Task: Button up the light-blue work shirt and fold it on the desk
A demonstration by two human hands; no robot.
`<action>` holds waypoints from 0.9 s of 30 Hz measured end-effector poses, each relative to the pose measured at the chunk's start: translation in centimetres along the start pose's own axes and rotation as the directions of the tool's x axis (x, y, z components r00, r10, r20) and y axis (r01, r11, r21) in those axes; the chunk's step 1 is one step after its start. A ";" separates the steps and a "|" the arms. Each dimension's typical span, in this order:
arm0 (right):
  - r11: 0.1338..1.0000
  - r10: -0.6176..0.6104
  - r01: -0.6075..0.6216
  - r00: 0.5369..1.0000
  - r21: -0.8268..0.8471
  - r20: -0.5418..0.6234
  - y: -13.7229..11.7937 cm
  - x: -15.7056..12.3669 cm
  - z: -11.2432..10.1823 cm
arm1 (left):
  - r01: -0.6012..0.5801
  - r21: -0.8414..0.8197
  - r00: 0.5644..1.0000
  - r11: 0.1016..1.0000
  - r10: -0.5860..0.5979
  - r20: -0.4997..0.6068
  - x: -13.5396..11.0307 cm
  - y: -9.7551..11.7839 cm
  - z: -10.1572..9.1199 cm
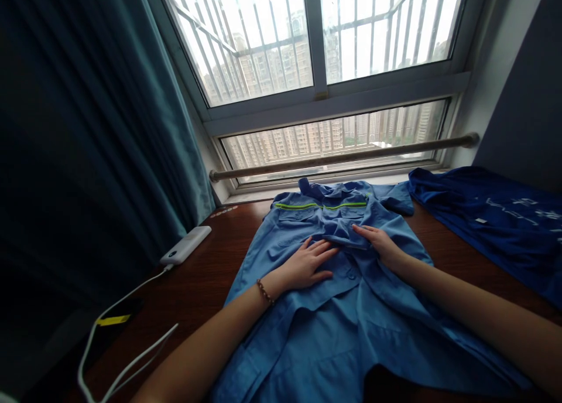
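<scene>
blue work shirt (346, 309) spread flat mid-desk, collar toward window edge | left hand (307, 265) open, palm pressing front panel to pin cloth | right hand (380, 243) open too, fingertips on a fold | power bank (186, 245) parked near left edge

The shirt (333, 309) lies spread on the table (211, 268), its collar toward the window (325, 98). On the shirt rest the left hand (307, 265) and the right hand (380, 245), side by side. Left of the shirt lies a power bank (185, 245) with its cable (127, 344); right of the shirt lies another garment (492, 221). A curtain (88, 127) hangs left of the shirt.
</scene>
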State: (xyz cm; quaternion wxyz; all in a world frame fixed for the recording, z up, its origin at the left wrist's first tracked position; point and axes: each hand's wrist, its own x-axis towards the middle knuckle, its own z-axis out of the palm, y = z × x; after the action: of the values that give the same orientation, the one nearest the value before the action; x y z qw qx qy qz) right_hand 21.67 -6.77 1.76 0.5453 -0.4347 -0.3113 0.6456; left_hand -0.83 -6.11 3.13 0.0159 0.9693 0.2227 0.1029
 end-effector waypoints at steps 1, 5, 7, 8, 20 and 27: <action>1.000 -0.020 0.020 1.000 -0.012 -0.020 0.1 0.0 -0.1 | -0.016 0.011 1.000 1.000 0.016 -0.001 -0.2 0.8 -0.2; 0.996 -0.091 0.089 0.992 -0.032 -0.091 0.4 0.4 -0.8 | -0.133 0.048 0.991 0.990 0.134 -0.022 -0.4 4.3 -0.5; 0.992 -0.119 0.113 0.988 -0.061 -0.098 0.5 0.5 -0.9 | -0.225 0.027 0.974 0.974 0.225 -0.006 -0.3 5.5 -0.6; 0.990 -0.126 0.118 0.986 -0.075 -0.107 0.5 0.5 -1.0 | -0.255 0.005 0.967 0.967 0.255 0.002 -0.3 6.0 -0.6; 0.978 -0.170 0.164 0.985 -0.127 -0.041 0.7 0.3 -1.2 | -0.131 -0.425 0.989 0.896 0.147 0.004 -0.2 6.0 -0.4; 0.981 -0.171 0.162 0.982 -0.108 -0.077 1.0 0.4 -1.3 | -0.023 -0.580 1.000 0.814 0.023 -0.008 -0.1 5.3 -0.1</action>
State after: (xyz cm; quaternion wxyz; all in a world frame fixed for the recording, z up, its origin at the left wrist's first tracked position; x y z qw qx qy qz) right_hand 22.36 -6.64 0.28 0.5876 -0.4614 -0.3552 0.5619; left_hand 1.30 -10.89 3.61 0.3089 0.9211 0.1690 0.1661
